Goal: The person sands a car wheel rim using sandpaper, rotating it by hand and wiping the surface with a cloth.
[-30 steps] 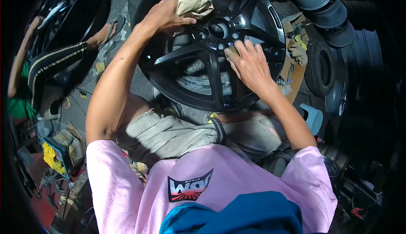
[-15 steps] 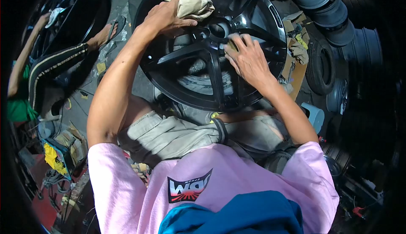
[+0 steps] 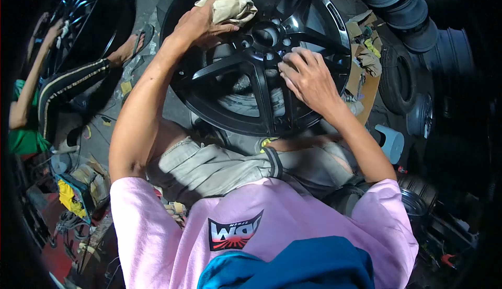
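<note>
The left hand (image 3: 201,26) is closed around a bunched, cream-coloured cloth (image 3: 230,8), its thumb pointing toward the wheel's centre; the fingertips are hidden by the folds. The right hand (image 3: 309,77) has its fingers bent and close together, tips down by a spoke; whether they pinch anything cannot be told. Both are over a large, glossy black metal wheel rim with broad spokes (image 3: 260,93), its face turned up before the person's lap. Its round hub opening lies between the hands, the right one slightly nearer the body. The left hand's place probably steadies the rim, and the bunching likely makes a thick pad. Beyond, at right, are a black rubber tyre (image 3: 396,80) and stacked grey metal rims (image 3: 405,12); far left, another person's hand (image 3: 54,30) is at a dark spoked wheel (image 3: 78,14).
</note>
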{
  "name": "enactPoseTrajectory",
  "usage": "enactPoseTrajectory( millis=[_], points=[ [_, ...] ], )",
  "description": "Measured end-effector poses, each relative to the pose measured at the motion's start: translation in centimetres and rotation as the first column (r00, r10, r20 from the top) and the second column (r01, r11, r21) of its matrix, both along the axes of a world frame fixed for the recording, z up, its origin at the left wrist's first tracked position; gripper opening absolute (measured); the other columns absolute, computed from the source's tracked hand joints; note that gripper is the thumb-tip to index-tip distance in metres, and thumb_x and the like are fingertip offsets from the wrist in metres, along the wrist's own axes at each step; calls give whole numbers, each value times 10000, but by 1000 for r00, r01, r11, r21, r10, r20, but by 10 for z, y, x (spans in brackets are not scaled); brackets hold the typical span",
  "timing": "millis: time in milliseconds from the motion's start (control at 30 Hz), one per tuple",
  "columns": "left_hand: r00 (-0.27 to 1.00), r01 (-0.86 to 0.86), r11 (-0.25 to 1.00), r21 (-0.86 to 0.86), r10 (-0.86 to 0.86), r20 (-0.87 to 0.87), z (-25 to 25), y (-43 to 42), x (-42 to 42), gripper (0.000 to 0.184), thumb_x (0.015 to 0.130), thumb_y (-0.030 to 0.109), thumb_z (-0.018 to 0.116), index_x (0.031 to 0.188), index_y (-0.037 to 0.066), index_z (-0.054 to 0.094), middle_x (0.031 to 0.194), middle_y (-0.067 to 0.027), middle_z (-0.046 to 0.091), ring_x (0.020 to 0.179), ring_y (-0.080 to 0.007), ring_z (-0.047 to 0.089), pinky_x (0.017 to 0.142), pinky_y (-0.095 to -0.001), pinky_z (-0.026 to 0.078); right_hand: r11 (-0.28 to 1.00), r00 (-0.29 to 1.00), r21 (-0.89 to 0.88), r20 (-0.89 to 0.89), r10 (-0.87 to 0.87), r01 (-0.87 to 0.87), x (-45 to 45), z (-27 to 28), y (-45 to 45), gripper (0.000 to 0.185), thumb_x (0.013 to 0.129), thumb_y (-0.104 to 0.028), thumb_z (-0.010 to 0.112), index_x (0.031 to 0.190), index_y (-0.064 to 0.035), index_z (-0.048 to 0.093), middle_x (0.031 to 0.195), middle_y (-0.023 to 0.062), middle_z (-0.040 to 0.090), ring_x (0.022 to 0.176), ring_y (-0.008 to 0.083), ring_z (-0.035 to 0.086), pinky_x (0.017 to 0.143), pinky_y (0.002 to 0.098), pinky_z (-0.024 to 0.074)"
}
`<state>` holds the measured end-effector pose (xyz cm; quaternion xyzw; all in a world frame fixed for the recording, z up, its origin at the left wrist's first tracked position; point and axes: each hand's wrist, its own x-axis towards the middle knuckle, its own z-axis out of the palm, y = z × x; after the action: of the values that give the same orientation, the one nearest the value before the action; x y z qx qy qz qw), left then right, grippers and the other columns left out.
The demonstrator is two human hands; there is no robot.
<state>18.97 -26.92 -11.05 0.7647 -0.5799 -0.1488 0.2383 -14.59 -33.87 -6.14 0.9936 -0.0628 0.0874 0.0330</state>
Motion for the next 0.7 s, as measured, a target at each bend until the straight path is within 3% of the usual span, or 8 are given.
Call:
enactPoseTrajectory(
  millis=[167,267,367,500,600,633,700],
  points=[
    [1000,-4,1000,23,4,6,-15,-6,8,1030,763,700,842,1457,10,523,1281,-294,702,1229,-457,665,1042,-500,536,960,949,188,199,-243,206,14,-23,12,217,939,-238,744,1098,-94,777,1140,45,656,1143,270,571,959,426,449],
    [999,47,998,-29,-48,-20,-16,-9,11,1035,763,686,851,1472,12,512,1280,-293,704,1227,-454,669,1048,-496,535,941,959,268,137,-250,207,15,-41,19,220,953,-240,730,1126,-111,772,1179,24,658,1180,267,548,984,432,410],
    [998,-2,999,42,4,-63,-18,-5,9,1010,770,661,859,1482,35,510,1280,-291,704,1230,-454,667,1048,-494,538,932,972,320,102,-214,171,7,-34,18,210,956,-228,724,1127,-117,774,1185,23,662,1191,265,543,991,436,408],
    [993,62,994,-89,-71,-97,-4,-4,5,966,791,626,859,1495,70,503,1260,-281,714,1212,-466,670,1035,-494,545,923,980,374,128,-150,92,-4,-25,17,196,954,-201,720,1117,-113,787,1173,28,673,1212,259,540,1021,441,397],
    [1000,1,1000,14,-1,-15,-22,-6,14,944,808,615,851,1490,58,513,1293,-264,708,1242,-447,659,1047,-484,538,834,898,504,226,-377,223,2,-12,32,197,982,-152,696,1137,-73,788,1139,74,705,1139,285,610,991,425,462],
    [997,40,997,-60,-44,-69,-16,-3,10,951,804,607,860,1487,44,513,1275,-272,713,1222,-455,668,1039,-490,542,766,816,584,283,-504,270,6,-11,37,205,1003,-135,681,1162,-60,786,1135,96,717,1111,298,637,974,416,493],
    [991,55,994,-97,-66,-118,-10,-2,6,938,812,586,865,1484,33,514,1256,-276,721,1198,-460,682,1023,-492,552,709,786,664,297,-542,238,8,-20,62,244,1013,-130,682,1207,-3,758,1136,162,723,1012,353,703,886,426,555]
  ],
)
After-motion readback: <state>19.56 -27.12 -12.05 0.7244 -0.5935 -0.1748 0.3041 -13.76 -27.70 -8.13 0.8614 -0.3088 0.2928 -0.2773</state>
